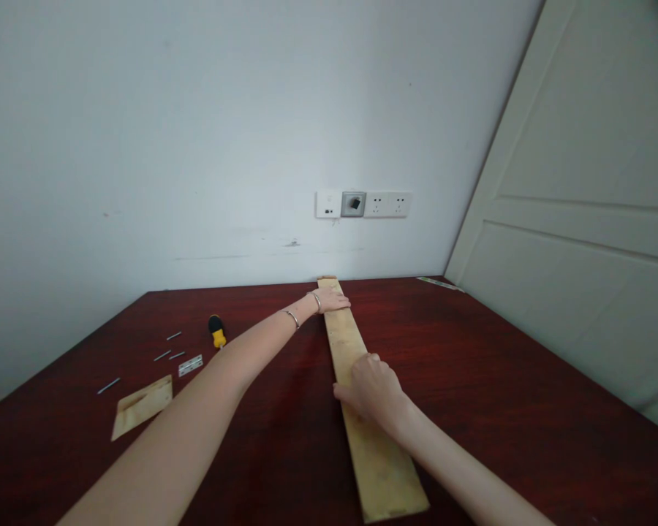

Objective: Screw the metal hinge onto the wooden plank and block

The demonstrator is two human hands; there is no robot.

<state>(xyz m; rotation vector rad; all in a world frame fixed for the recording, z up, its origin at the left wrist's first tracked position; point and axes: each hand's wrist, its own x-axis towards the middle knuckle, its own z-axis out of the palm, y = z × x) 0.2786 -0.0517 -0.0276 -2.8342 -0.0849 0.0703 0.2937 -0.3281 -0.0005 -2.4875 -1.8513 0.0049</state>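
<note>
A long, narrow wooden board (381, 460) lies on the dark red table, running from near me to the wall. Across its far end is my left hand (333, 300), closed over the board with its fingers at the right edge. My right hand (371, 387) grips the board around its middle, thumb at the left edge and bent fingers at the right. The undersides of both hands are hidden.
Left on the table (274, 446) lie a yellow-and-black screwdriver (217, 331), a metal hinge (190, 365), several screws (108, 386) and a small wooden piece (142, 405). A wall with sockets (387, 204) bounds the back; a white panelled door (570, 219) rises at right.
</note>
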